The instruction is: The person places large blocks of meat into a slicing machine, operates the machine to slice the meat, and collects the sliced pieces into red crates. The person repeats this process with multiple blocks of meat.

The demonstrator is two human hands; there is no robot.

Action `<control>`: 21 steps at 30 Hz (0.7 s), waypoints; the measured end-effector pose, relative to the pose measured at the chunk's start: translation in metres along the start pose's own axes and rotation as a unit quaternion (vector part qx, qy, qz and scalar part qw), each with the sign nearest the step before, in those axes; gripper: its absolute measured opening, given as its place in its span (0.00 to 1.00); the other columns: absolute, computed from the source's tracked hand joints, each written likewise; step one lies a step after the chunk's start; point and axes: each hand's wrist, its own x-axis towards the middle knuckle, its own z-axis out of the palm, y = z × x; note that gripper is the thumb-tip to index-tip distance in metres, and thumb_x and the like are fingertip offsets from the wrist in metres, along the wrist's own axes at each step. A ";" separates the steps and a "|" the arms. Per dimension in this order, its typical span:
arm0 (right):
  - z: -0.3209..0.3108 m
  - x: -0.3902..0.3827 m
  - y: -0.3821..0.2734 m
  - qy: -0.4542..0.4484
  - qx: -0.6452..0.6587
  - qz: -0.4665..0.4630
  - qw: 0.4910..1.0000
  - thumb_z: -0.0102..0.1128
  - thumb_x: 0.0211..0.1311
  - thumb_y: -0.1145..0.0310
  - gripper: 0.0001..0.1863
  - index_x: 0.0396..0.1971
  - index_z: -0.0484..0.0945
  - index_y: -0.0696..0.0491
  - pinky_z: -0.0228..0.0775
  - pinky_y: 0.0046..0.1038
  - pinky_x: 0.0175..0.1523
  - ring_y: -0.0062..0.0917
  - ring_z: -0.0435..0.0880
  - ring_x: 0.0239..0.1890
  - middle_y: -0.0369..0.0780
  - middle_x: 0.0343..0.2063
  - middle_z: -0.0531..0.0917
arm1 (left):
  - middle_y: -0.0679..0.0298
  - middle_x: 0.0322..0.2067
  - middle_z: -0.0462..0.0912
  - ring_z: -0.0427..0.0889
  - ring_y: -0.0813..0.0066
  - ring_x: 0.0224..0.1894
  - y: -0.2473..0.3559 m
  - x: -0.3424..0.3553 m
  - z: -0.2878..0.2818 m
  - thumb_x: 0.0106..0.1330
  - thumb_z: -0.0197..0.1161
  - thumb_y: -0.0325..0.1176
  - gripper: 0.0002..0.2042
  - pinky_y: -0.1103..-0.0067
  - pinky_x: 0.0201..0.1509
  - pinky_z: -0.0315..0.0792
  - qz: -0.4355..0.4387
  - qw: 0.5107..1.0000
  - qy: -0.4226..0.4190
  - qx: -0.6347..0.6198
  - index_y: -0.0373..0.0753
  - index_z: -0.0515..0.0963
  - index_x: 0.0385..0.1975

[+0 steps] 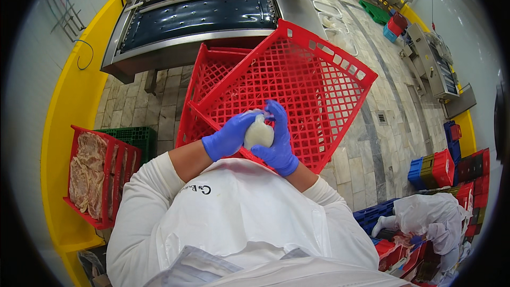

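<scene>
Gripping: white rounded lump [258,134], can't tell what exactly
Blue gloves: left hand [232,135] and right hand [277,141] clamped round it
Spot: over upper red mesh crate's [249,101] near edge, roughly midway
Underneath: lower red crate [212,77] sticking out left

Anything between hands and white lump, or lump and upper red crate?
Nothing visible: the gloved left hand and right hand touch the white lump, and no object shows between it and the upper red crate. Space directly underneath is hidden.

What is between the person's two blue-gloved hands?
In the head view, a pale rounded object lies between the left hand and the right hand; what it is, I cannot tell.
</scene>
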 end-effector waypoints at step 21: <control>-0.048 0.016 -0.008 0.120 0.102 0.167 0.973 0.71 0.58 0.84 0.24 0.49 0.70 0.52 0.86 0.29 0.29 0.28 0.87 0.27 0.40 0.34 0.80 | 0.54 0.60 0.78 0.72 0.51 0.67 -0.044 -0.007 -0.111 0.69 0.58 0.62 0.34 0.57 0.73 0.62 -0.072 0.625 0.031 0.777 0.41 0.76 0.63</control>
